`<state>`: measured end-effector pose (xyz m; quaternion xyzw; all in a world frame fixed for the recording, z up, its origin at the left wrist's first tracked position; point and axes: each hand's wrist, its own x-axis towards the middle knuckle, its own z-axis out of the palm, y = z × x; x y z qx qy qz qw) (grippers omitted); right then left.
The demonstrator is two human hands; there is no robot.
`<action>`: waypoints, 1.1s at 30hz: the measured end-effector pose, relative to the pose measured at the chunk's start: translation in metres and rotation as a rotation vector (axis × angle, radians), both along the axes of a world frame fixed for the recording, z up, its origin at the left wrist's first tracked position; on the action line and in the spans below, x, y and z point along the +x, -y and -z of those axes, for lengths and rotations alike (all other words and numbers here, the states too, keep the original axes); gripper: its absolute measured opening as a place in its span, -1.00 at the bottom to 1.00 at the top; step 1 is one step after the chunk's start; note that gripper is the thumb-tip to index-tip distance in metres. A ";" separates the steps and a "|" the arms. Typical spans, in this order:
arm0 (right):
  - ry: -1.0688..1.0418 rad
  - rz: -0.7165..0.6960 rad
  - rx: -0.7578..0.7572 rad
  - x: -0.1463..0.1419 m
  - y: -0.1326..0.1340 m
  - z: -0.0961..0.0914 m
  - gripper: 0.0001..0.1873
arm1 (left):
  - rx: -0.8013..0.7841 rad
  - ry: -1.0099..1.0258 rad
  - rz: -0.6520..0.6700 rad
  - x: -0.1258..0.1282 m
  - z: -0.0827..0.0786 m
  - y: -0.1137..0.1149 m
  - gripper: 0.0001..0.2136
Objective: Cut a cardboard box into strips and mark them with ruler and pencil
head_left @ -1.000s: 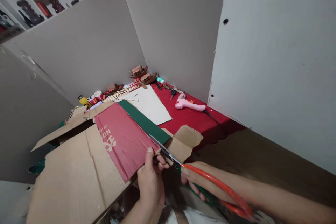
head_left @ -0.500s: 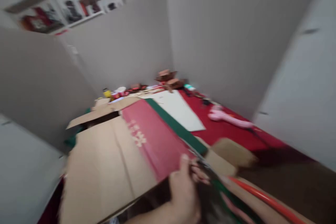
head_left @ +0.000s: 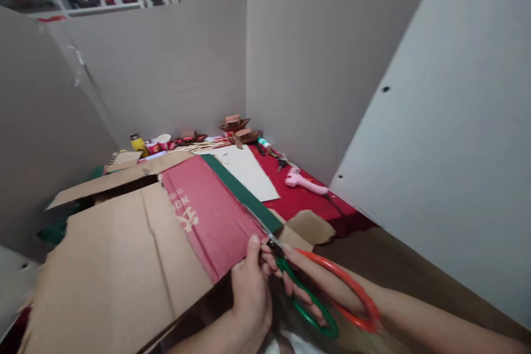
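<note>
A large flattened cardboard box (head_left: 112,243) with a red printed panel (head_left: 219,218) spreads out in front of me. My left hand (head_left: 251,287) pinches the red panel's near edge, thumb on top and fingers beneath. Right beside it, my right hand (head_left: 304,266) holds scissors (head_left: 309,312) with one green and one orange handle loop. The loops stand apart, and the blades lie at the seam between the red panel and a green strip (head_left: 243,191). How far the blades have cut I cannot tell.
Beyond the cardboard lie a white sheet (head_left: 249,174), a pink tool (head_left: 305,181) resembling a glue gun, thin sticks (head_left: 199,146) and small brown model boats (head_left: 244,136) on red cloth (head_left: 269,163). A torn cardboard flap (head_left: 311,227) juts right. Grey panels (head_left: 166,77) enclose the table.
The view has swung right, so everything sits further left. Both scissor loops now show clearly, spread wide; before, they were blurred and partly out of frame. The left hand stays on the panel's edge.
</note>
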<state>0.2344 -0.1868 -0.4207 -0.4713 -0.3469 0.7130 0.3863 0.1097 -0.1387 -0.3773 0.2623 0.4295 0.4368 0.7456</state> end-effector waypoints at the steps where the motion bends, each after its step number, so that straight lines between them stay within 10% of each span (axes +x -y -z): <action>1: 0.005 0.057 -0.008 -0.001 0.004 -0.001 -0.34 | 0.016 0.005 0.003 -0.001 0.000 -0.002 -0.57; 24: -0.380 0.035 -0.290 -0.013 0.004 -0.025 -0.10 | -0.025 -0.001 0.047 -0.009 -0.004 0.001 -0.61; 33: -0.314 -0.078 -0.201 -0.008 0.006 0.014 -0.20 | -0.082 0.010 0.039 -0.101 -0.059 -0.001 -0.80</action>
